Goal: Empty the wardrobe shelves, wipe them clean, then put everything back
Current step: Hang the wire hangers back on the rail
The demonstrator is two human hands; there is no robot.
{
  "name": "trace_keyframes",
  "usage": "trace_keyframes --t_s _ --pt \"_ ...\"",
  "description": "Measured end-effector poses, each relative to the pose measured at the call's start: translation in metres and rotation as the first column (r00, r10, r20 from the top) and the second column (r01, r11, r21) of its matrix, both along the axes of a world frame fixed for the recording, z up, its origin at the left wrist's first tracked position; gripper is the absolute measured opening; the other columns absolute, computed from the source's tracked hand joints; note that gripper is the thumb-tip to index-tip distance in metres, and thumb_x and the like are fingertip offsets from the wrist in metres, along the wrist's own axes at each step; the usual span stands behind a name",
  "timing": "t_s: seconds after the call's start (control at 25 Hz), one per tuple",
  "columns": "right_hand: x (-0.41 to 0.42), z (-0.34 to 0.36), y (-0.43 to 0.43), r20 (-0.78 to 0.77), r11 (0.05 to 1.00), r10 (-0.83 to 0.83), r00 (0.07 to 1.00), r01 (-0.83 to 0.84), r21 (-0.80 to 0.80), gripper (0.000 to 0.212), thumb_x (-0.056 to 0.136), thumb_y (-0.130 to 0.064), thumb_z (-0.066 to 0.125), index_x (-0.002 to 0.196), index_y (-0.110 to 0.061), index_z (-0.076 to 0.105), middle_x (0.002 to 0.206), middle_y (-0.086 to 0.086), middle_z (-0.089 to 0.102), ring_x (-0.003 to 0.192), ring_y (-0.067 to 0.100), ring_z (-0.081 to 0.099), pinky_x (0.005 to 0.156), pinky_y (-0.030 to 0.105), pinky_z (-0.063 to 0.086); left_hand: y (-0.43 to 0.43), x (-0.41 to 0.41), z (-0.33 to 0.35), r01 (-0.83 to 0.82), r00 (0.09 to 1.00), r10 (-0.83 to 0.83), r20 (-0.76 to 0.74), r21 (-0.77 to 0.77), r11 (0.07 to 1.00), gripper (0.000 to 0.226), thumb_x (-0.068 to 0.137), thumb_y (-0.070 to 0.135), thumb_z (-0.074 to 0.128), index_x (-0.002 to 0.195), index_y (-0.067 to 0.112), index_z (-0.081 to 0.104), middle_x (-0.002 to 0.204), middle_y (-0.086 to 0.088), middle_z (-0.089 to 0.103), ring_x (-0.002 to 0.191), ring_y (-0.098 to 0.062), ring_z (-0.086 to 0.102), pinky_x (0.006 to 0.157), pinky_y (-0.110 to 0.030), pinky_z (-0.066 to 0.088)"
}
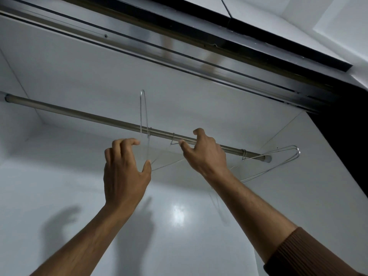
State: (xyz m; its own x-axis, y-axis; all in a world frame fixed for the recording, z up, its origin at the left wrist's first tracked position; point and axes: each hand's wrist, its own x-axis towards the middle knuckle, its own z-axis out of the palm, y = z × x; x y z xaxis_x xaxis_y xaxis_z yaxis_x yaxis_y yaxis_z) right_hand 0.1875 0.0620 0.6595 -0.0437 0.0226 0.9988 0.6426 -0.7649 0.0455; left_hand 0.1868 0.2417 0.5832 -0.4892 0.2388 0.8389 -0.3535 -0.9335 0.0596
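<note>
The wardrobe interior (59,186) fills the view from below: pale, glossy panels with a bright reflection on the back wall beneath the hands, and no clothes or shelf contents visible anywhere in it. Judging by that, the emptying looks largely done in this section, with only bare wire hangers left; no cloth is in view, so whether wiping has begun cannot be told, and putting things back seems yet to come. Above the fingers, at the top front, runs the dark sliding-door track (199,62). The hanging rail (79,114), a slim metal tube, crosses the space from upper left to lower right and passes under the right hand's fingers. The right hand (205,152) reaches up to the rail with fingers curled loosely at it; whether they actually grip the rail or the hanger hook just left of them cannot be told. The left hand (123,172) is raised just left of it, fingers spread and relaxed, holding nothing, with its thumb close to the thin wire of a tilted hanger (143,112) whose loop rises above those fingers. A second hanger (175,140) hooks on the rail beside the right fingertips, and a third hanger (282,156) sits well right of them, at the rail's far end.
</note>
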Motion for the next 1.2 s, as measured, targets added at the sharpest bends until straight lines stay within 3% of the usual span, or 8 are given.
trace_keyframes --t_s 0.28,0.44,0.56,0.68,0.8,0.92,1.08,1.2 --pt "0.012 -0.018 -0.035 0.12 0.999 -0.03 0.992 0.033 -0.019 0.081 0.092 -0.074 0.04 0.153 -0.028 0.014 0.123 0.006 0.065 0.106 0.027 0.065 0.085 0.041 0.054 -0.055 0.024 -0.02 0.029 0.992 -0.037 0.117 0.072 0.997 0.056 0.068 0.006 0.084 0.11 0.01 0.047 0.118 -0.011 0.046 0.106 -0.032 0.048 0.08 -0.042 0.045" --pt "0.017 -0.031 -0.066 0.202 0.999 0.036 0.979 -0.033 -0.017 0.071 0.092 -0.077 0.028 0.146 -0.031 0.027 0.117 0.003 0.066 0.089 0.019 0.067 0.073 0.032 0.054 -0.103 0.047 -0.035 0.014 0.993 -0.048 0.103 0.309 0.951 0.046 0.071 0.002 0.079 0.102 0.012 0.048 0.107 -0.006 0.05 0.1 -0.025 0.05 0.078 -0.035 0.049" --pt "0.021 -0.024 -0.106 0.29 0.997 0.034 0.957 -0.05 0.05 0.046 0.099 -0.063 0.035 0.125 -0.027 0.044 0.098 -0.006 0.064 0.079 0.011 0.062 0.059 0.022 0.04 -0.142 0.066 -0.037 0.153 0.988 -0.125 -0.092 0.431 0.889 0.042 0.075 0.006 0.077 0.103 0.02 0.049 0.103 0.006 0.052 0.093 -0.011 0.051 0.069 -0.013 0.043" --pt "0.026 -0.003 -0.158 0.3 0.978 -0.185 0.936 0.145 0.15 0.026 0.097 -0.045 0.051 0.113 -0.024 0.051 0.104 -0.004 0.061 0.091 0.017 0.059 0.07 0.035 0.05 -0.18 0.086 -0.028 0.342 0.928 -0.226 -0.297 0.432 0.835 0.034 0.087 0.016 0.071 0.109 0.03 0.049 0.107 0.018 0.052 0.095 -0.003 0.054 0.068 -0.01 0.045" --pt "0.024 0.012 -0.202 0.166 0.822 -0.567 0.807 0.539 0.186 0.031 0.091 -0.032 0.062 0.118 -0.018 0.054 0.118 0.003 0.054 0.109 0.024 0.048 0.086 0.038 0.042 -0.216 0.098 -0.014 0.395 0.896 -0.223 -0.384 0.458 0.797 0.027 0.095 0.021 0.065 0.116 0.031 0.052 0.115 0.019 0.054 0.101 -0.001 0.054 0.078 -0.014 0.046" --pt "0.021 0.015 -0.23 -0.016 0.689 -0.716 0.698 0.71 0.146 0.043 0.087 -0.024 0.069 0.123 -0.01 0.05 0.12 0.009 0.05 0.111 0.029 0.047 0.078 0.037 0.037 -0.251 0.1 0.002 0.441 0.876 -0.255 -0.41 0.465 0.768 0.025 0.096 0.022 0.065 0.119 0.029 0.057 0.121 0.015 0.057 0.107 -0.004 0.057 0.081 -0.014 0.044" --pt "0.023 0.011 -0.25 -0.147 0.779 -0.604 0.783 0.619 0.1 0.02 0.084 0.002 0.06 0.097 -0.009 0.049 0.094 0.01 0.046 0.078 0.026 0.049 0.056 0.034 0.034 -0.277 0.104 0.011 0.472 0.865 -0.306 -0.398 0.438 0.765 0.024 0.096 0.022 0.067 0.118 0.028 0.06 0.123 0.012 0.057 0.109 -0.007 0.059 0.079 -0.015 0.043" --pt "0.017 0.006 -0.247 -0.107 0.729 -0.675 0.73 0.683 0.058 0.031 0.077 0.013 0.051 0.067 -0.01 0.032 0.078 0.01 0.043 0.058 0.022 0.038 0.047 0.03 0.025 -0.276 0.11 0.01 0.472 0.863 -0.305 -0.404 0.423 0.773 0.023 0.095 0.023 0.067 0.117 0.028 0.061 0.124 0.011 0.056 0.106 -0.009 0.061 0.08 -0.018 0.049"
